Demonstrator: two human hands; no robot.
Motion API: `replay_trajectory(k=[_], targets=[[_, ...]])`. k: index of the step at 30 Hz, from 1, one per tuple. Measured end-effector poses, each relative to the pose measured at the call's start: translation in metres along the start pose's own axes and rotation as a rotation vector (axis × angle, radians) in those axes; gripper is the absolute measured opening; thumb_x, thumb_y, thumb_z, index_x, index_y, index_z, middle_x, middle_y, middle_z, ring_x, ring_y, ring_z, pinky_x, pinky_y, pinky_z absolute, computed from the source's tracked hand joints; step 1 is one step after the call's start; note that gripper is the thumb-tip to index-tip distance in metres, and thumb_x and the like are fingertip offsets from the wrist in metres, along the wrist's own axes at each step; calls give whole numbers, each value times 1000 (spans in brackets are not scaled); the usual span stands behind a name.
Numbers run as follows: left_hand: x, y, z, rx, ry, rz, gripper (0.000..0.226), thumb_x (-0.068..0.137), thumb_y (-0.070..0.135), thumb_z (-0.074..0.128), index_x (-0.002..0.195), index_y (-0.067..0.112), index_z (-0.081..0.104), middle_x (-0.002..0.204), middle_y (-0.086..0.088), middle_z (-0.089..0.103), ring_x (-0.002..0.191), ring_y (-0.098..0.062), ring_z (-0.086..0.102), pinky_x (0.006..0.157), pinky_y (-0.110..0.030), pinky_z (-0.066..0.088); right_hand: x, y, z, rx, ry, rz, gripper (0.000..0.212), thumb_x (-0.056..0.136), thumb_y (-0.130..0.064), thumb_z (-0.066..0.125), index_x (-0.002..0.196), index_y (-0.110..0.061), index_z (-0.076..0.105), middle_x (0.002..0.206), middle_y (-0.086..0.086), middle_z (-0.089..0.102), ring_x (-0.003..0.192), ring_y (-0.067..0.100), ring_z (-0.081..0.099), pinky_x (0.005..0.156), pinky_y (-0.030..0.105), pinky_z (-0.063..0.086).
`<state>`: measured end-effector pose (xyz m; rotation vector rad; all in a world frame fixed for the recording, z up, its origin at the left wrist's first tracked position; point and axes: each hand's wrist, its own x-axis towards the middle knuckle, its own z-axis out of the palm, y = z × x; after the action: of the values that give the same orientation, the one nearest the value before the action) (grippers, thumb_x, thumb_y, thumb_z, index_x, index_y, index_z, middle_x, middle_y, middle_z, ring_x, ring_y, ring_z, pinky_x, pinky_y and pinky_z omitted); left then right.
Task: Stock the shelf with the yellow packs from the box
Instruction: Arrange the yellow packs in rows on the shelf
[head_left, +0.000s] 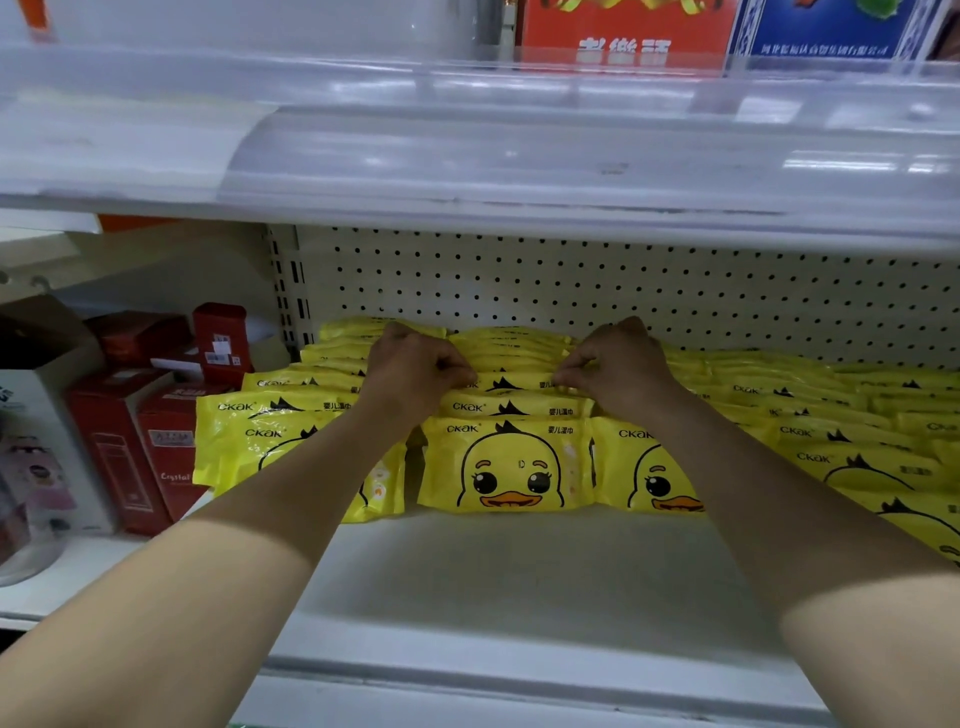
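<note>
Several rows of yellow packs with a duck face stand on edge on the white shelf, filling its back half. The front pack of the middle row faces me. My left hand and my right hand reach deep into the shelf, fingers curled, each pinching the top edge of one yellow pack a few packs back in the middle row. The left hand holds its left end, the right hand its right end. The box is not in view.
Red cartons and a white carton stand on the neighbouring shelf to the left. A perforated back panel closes the shelf. The shelf above overhangs low, with a clear plastic strip. Bare shelf lies in front of the packs.
</note>
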<state>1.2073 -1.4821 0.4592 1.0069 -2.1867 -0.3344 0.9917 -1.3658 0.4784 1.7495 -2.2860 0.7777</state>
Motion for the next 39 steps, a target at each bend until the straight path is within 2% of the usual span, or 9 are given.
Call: replay_trajectory(k=[5, 8, 10, 14, 17, 20, 24, 32, 39], targets=[[6, -3, 0, -30, -82, -6, 16, 78, 53, 69, 88, 41, 74, 99, 11, 68, 118, -21, 41, 98, -33, 36, 0, -1, 4, -107, -1, -13, 20, 86, -45, 69, 96, -29, 78, 102, 4, 68, 111, 24, 44, 92, 37, 41], [-2, -8, -18, -99, -156, 30, 65, 61, 83, 56, 112, 44, 67, 101, 22, 68, 122, -21, 49, 104, -43, 41, -9, -5, -10, -53, 6, -53, 30, 87, -47, 69, 110, -30, 74, 118, 0, 67, 124, 26, 41, 97, 36, 38], [-15, -7, -32, -68, -203, 25, 97, 55, 92, 51, 136, 40, 52, 119, 16, 63, 134, -20, 38, 110, -44, 35, -22, -12, -23, -14, -34, -92, 54, 79, -60, 71, 127, -36, 63, 137, -2, 57, 133, 24, 34, 104, 36, 32], [-48, 10, -44, 140, -454, -27, 130, 49, 84, 61, 155, 31, 8, 159, 2, 24, 150, -20, -1, 119, -47, 14, -52, -36, -24, -67, -286, -182, 108, 54, -78, 75, 148, -49, 29, 163, -9, 15, 149, 14, 3, 122, 38, 7], [-57, 14, -29, 343, -536, 41, 146, 48, 82, 70, 154, 27, -14, 164, -3, -5, 148, -21, -18, 121, -46, -3, -61, -44, -10, -202, -411, -203, 133, 52, -74, 80, 155, -44, 1, 164, -10, -11, 149, 12, -19, 123, 43, -7], [-57, 12, -16, 474, -490, 89, 152, 46, 80, 74, 153, 23, -19, 163, -11, -8, 147, -26, -22, 120, -48, -7, -61, -44, 0, -276, -376, -196, 139, 52, -73, 80, 156, -38, -6, 165, -5, -12, 150, 16, -20, 123, 45, -9], [-49, 12, -9, 533, -392, 108, 150, 48, 79, 74, 154, 21, -15, 163, -12, -1, 148, -29, -18, 120, -49, -6, -56, -44, 10, -327, -272, -197, 135, 53, -77, 77, 156, -35, 1, 166, -3, 1, 152, 18, -9, 123, 47, -5], [-54, 23, -13, 604, -381, 226, 147, 52, 76, 74, 153, 22, -18, 163, -7, -8, 148, -27, -19, 120, -49, -8, -60, -39, 4, -369, -298, -200, 140, 51, -74, 80, 156, -33, -3, 166, -2, -2, 152, 19, -12, 122, 48, -8], [-57, 29, -11, 659, -378, 171, 148, 53, 78, 72, 153, 18, -19, 163, -9, -4, 149, -30, -16, 120, -50, -6, -66, -31, -9, -313, -210, -228, 135, 55, -77, 75, 157, -32, -1, 166, -4, 5, 152, 15, -6, 123, 43, -8]])
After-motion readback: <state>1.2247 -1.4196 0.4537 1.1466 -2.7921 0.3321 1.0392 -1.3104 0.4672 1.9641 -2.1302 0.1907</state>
